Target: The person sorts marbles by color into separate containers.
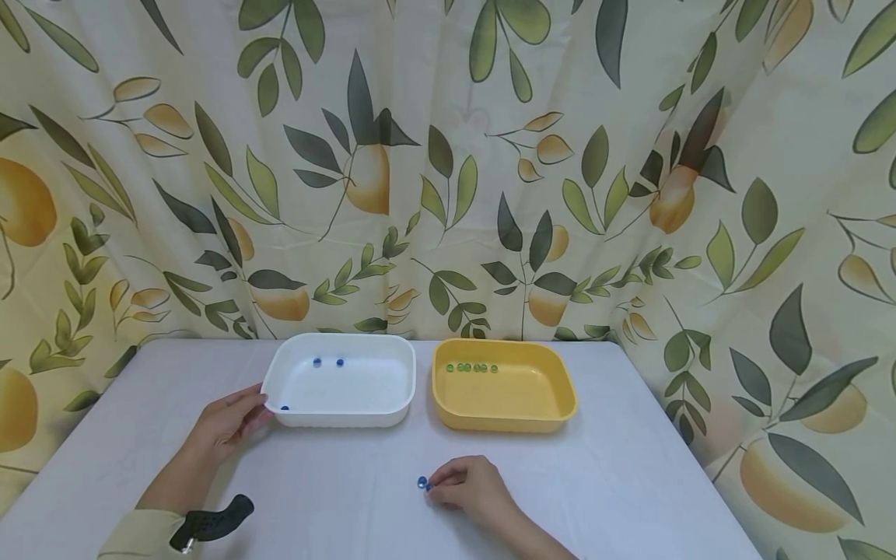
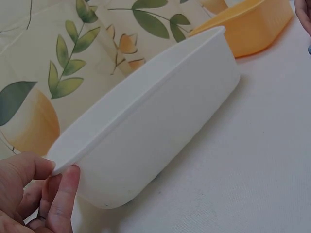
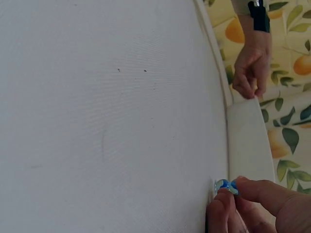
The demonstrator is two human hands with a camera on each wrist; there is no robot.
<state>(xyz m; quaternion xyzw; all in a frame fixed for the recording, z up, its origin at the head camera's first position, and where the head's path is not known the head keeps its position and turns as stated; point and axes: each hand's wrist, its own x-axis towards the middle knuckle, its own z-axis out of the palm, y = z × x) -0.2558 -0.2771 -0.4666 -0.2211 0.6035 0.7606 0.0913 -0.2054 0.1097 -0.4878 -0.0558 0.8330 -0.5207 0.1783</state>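
At its left end, a white plastic tray [image 1: 343,420] is held by my left hand [image 1: 234,420]; thumb and fingers pinch the rim, as the left wrist view shows up close. Three blue marbles lie inside, two toward the back and one marble [image 1: 285,408] in the front left corner. My right hand [image 1: 472,490] is low over the table in front of the trays. Between its thumb and fingertips it pinches glassy blue marbles [image 3: 224,185]; two show in the head view, partly covered by the fingers.
A yellow tray [image 1: 504,421] stands right of the white one, with several green marbles [image 1: 476,368] in a row near its back wall. A white cloth [image 1: 336,490] covers the table. Behind it hangs a curtain [image 1: 434,233] printed with fruit and leaves.
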